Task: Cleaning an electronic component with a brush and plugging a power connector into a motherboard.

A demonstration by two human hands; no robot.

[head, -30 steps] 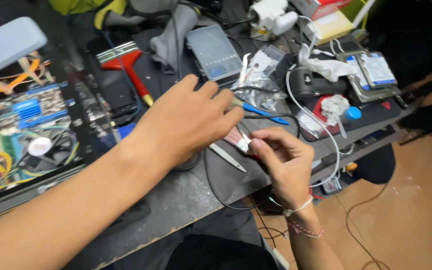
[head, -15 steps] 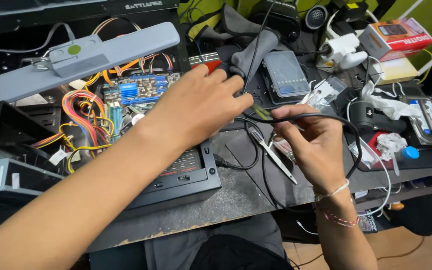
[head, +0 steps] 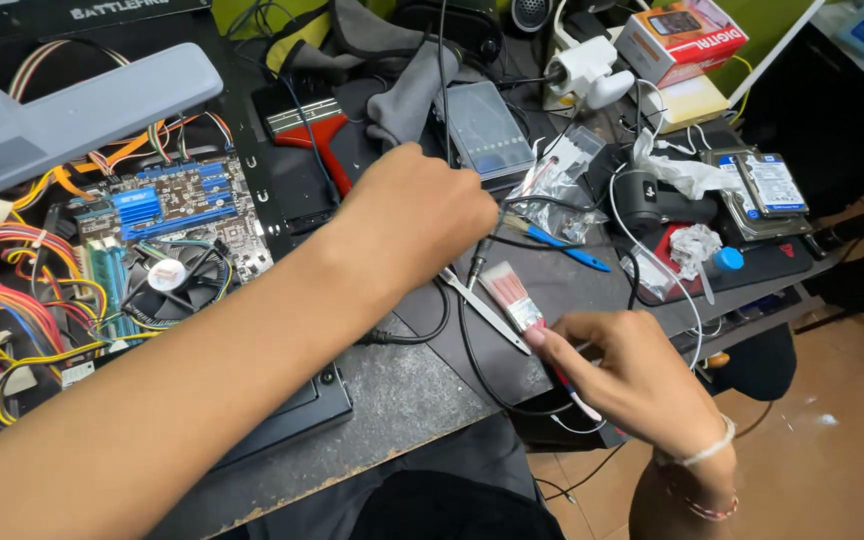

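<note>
Head view shows the right hand (head: pixel 632 375) pinching a small brush (head: pixel 515 297) low over the bench (head: pixel 402 390) — left hand (head: pixel 417 215) curled around a black cable (head: pixel 472 330), apparently steadying it; brushing seems underway, calling for light strokes.

The scene is lit evenly and fairly brightly from above; only soft, short shadows are cast. Faint glare is noted on the clear crinkled plastic bags (head: pixel 552 180) and the silver rectangular hard drive (head: pixel 767 185). The bare left forearm (head: pixel 152 420) is rendered slightly soft (close to the lens). Straight lines are bent near the frame edges. Focus elsewhere is sharp.
</note>
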